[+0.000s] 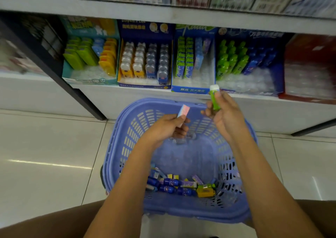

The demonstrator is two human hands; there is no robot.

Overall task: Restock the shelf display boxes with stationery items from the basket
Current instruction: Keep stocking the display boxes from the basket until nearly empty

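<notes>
Over floor basket (181,212), left hand (163,128) pinches eraser (183,111), right hand (227,117) green tube (214,97).

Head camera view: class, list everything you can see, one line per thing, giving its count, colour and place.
display boxes: four, teal and blue, side by side on the shelf
red box: one, red, right end of shelf
shelf: one, white, behind the basket
basket: one, lilac-blue, on the floor
loose items: several, blue, purple, yellow, green, basket's near end
floor: one, white tiles, under the basket
green stick: one, green with white cap, in right hand
pastel block: one, pink and pale blue, in left hand
left hand: holds the pastel block
right hand: grips the green stick
</notes>
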